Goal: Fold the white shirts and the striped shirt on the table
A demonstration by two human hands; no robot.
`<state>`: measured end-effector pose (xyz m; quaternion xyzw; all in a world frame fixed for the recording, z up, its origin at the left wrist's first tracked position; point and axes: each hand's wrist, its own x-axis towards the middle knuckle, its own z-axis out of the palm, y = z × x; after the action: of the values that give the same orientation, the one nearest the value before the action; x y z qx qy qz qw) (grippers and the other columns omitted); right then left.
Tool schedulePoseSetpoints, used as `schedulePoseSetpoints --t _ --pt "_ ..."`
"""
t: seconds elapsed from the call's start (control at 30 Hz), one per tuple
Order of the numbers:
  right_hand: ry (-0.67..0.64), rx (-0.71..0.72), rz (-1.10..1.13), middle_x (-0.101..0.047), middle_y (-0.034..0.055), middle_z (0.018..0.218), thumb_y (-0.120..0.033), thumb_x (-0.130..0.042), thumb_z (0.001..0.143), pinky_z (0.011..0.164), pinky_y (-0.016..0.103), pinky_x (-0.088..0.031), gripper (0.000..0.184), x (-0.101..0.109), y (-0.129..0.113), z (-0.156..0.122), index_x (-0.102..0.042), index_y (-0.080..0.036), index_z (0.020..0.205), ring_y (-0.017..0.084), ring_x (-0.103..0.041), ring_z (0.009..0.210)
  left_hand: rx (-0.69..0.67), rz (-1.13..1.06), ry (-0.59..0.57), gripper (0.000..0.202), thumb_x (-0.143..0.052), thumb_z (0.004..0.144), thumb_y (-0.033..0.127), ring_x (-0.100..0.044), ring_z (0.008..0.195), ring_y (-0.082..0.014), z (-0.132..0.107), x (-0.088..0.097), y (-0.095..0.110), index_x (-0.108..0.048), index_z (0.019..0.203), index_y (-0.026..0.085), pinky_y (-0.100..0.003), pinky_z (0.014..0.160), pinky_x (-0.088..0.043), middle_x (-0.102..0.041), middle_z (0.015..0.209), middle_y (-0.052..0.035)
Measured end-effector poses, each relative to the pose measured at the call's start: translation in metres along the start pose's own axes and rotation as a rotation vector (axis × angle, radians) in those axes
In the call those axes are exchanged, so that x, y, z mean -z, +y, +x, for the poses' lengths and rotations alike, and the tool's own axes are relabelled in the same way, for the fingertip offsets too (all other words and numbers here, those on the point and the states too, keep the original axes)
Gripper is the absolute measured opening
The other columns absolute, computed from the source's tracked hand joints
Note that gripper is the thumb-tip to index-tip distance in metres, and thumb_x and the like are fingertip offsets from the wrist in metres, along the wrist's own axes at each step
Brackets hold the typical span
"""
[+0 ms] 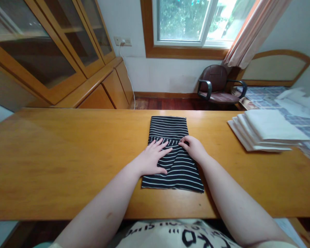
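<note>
Now, what lies at centre frame? (Reader)

Folded cloth [177,165], black with thin white stripes, lying flat on the table [67,155], directly in front of the person. A fold edge crosses it just above its middle. The stripes run across its width and slant slightly below that edge. (Legend)

Which way does it point? (Reader)

The long axis runs from the lower middle of the frame toward the top, from the near side of the table to the far side. One short end faces the person, the other the window [183,20]. (Legend)

And the hands? (Reader)

Left hand [151,159]: palm down on the left half of the cloth, fingers spread and flat. Right hand [193,148]: on the right half at the fold edge, fingers curled; whether they pinch the fabric cannot be told. A stack of white folded cloths [268,129] lies well apart, at the right of the frame. (Legend)
</note>
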<state>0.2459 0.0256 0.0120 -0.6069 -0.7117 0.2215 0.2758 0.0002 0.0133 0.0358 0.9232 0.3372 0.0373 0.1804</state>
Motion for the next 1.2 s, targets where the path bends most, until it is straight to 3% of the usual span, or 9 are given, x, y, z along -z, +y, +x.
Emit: schedulePoseSetpoints --t 0.17,0.33,0.53,0.67,0.73,0.87,1.0,1.1,1.2 --pt "0.068 0.029 -0.08 -0.067 0.0045 0.098 -0.03 -0.065 0.08 0.089 0.036 -0.044 0.008 -0.006 0.004 0.0 -0.064 -0.022 0.083 0.02 -0.059 0.095 0.224 0.026 0.023 0.069 -0.046 0.085 0.061 -0.012 0.144 -0.0297 0.002 -0.008 -0.002 -0.03 0.146 0.034 -0.051 0.114 -0.014 -0.022 0.156 -0.004" --pt "0.149 -0.06 -0.218 -0.064 0.0097 0.114 -0.035 -0.064 0.081 0.097 0.043 -0.04 0.021 -0.009 0.006 0.0 -0.066 -0.021 0.097 0.026 -0.055 0.11 0.43 0.023 0.06 0.066 -0.038 0.089 0.059 -0.013 0.143 -0.0332 0.006 -0.013 -0.009 -0.026 0.148 0.032 -0.057 0.111 -0.015 -0.02 0.156 -0.0084" --pt "0.132 -0.056 -0.211 -0.065 0.0088 0.114 -0.034 -0.061 0.084 0.099 0.045 -0.039 0.024 -0.01 0.006 -0.001 -0.066 -0.021 0.103 0.026 -0.055 0.11 0.42 -0.014 0.075 0.061 -0.034 0.092 0.054 -0.021 0.142 -0.0276 0.004 -0.005 -0.016 -0.032 0.146 0.027 -0.049 0.113 -0.018 -0.027 0.154 -0.0077" --pt "0.234 0.036 -0.232 -0.065 0.0065 0.116 -0.033 -0.059 0.086 0.11 0.057 -0.018 0.021 0.0 0.0 -0.004 -0.066 -0.024 0.103 0.028 -0.05 0.118 0.395 -0.094 0.113 0.056 -0.031 0.094 0.047 -0.029 0.139 -0.0219 -0.003 0.005 -0.029 -0.04 0.142 0.019 -0.041 0.114 -0.022 -0.036 0.15 -0.0089" --pt "0.234 0.096 -0.213 -0.064 0.0058 0.119 -0.032 -0.054 0.088 0.111 0.056 -0.017 0.021 0.014 -0.01 -0.01 -0.066 -0.025 0.104 0.026 -0.05 0.119 0.377 -0.103 0.148 0.052 -0.031 0.095 0.042 -0.033 0.138 -0.0202 -0.009 0.011 -0.037 -0.043 0.14 0.02 -0.04 0.114 -0.023 -0.04 0.148 -0.0074" --pt "-0.073 0.196 -0.128 -0.067 0.0059 0.111 -0.033 -0.05 0.091 0.099 0.042 -0.041 0.025 0.045 -0.043 -0.036 -0.066 -0.027 0.109 0.022 -0.059 0.105 0.288 -0.075 0.258 0.045 -0.035 0.094 0.037 -0.038 0.135 -0.0188 -0.017 0.02 -0.041 -0.05 0.134 0.021 -0.042 0.115 -0.022 -0.046 0.144 -0.0054" --pt "-0.516 0.413 -0.143 -0.059 0.0064 0.128 -0.035 -0.064 0.08 0.108 0.046 -0.031 0.045 0.052 -0.068 -0.077 -0.06 -0.027 0.124 0.025 -0.05 0.12 0.082 -0.137 0.231 0.038 -0.041 0.094 0.033 -0.04 0.133 -0.0174 -0.012 0.015 -0.032 -0.057 0.127 0.024 -0.042 0.115 -0.023 -0.051 0.139 -0.0037" --pt "-0.558 0.467 -0.289 -0.044 0.0102 0.144 -0.029 -0.069 0.07 0.112 0.059 -0.014 0.066 0.042 -0.064 -0.101 -0.051 -0.024 0.134 0.033 -0.035 0.133 0.021 -0.192 0.134 0.036 -0.047 0.092 0.034 -0.039 0.134 -0.0199 -0.003 0.004 -0.029 -0.059 0.125 0.027 -0.046 0.115 -0.022 -0.05 0.14 -0.0034" --pt "-0.44 0.476 -0.437 -0.044 0.0126 0.144 -0.019 -0.061 0.073 0.112 0.056 -0.02 0.06 0.031 -0.048 -0.112 -0.052 -0.019 0.133 0.032 -0.039 0.13 0.023 -0.237 0.103 0.037 -0.051 0.09 0.036 -0.036 0.136 -0.0212 0.003 -0.003 -0.032 -0.059 0.125 0.029 -0.046 0.115 -0.021 -0.046 0.144 -0.0026"
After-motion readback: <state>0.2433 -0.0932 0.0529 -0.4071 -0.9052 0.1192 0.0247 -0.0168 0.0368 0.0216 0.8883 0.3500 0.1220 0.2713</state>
